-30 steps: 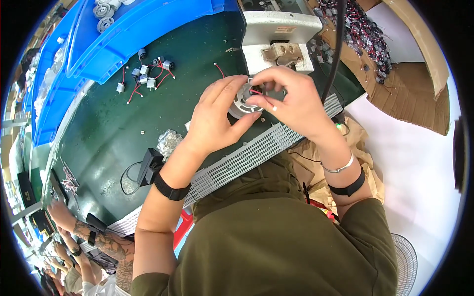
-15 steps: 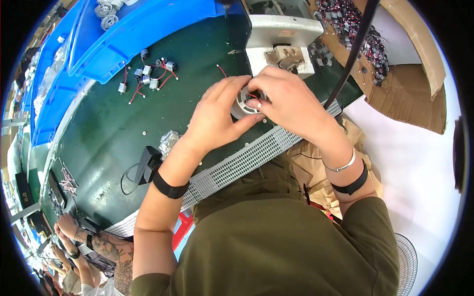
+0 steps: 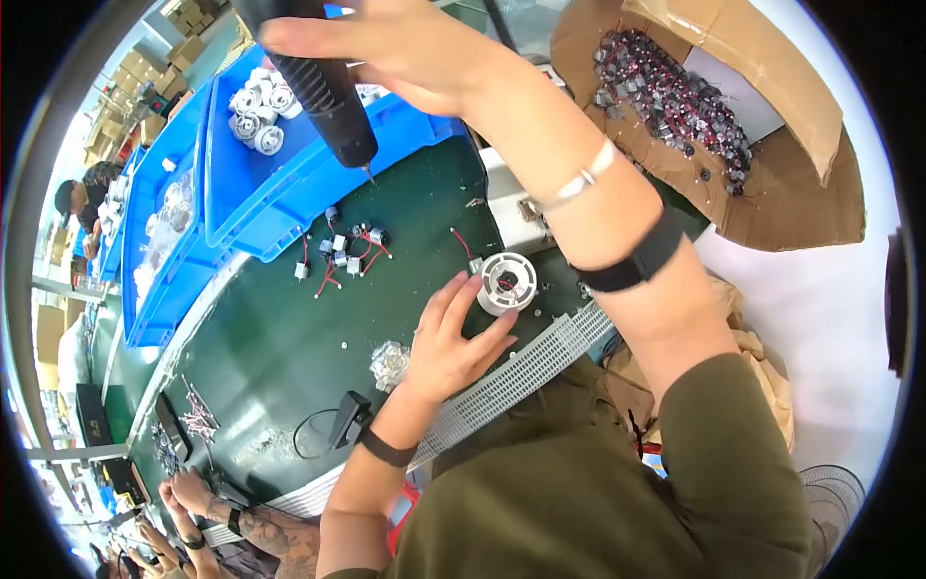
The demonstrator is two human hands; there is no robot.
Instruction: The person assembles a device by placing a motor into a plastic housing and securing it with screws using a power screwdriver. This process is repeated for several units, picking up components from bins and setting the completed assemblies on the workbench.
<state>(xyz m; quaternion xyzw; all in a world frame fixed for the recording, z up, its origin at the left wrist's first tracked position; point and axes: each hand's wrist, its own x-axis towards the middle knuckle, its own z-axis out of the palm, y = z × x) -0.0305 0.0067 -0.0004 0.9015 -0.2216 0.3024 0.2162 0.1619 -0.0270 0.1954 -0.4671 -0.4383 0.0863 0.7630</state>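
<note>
My left hand (image 3: 454, 340) rests on the green table, its fingers and thumb closed against the near left side of a round white plastic housing (image 3: 490, 298). The housing lies with its ring-shaped opening upward, and a dark part with a bit of red wire shows in its middle. Raised high at the upper left, my right hand (image 3: 386, 48) grips a black electric screwdriver (image 3: 323, 101). Its thin bit points down above the table, well apart from the housing. Several small motors (image 3: 340, 259) with red wires lie loose below the bit.
Blue bins (image 3: 280, 220) at the back left hold white plastic parts. A cardboard box (image 3: 801, 207) full of small wired motors stands at the right. A clear bag (image 3: 389, 365) and a black device (image 3: 351, 419) lie near my left forearm. Another person's hand (image 3: 192, 493) works at lower left.
My right hand has left the housing and now holds the electric screwdriver up at the upper left. My left hand stays at the housing. The whole view has shifted, showing more of the bins.
</note>
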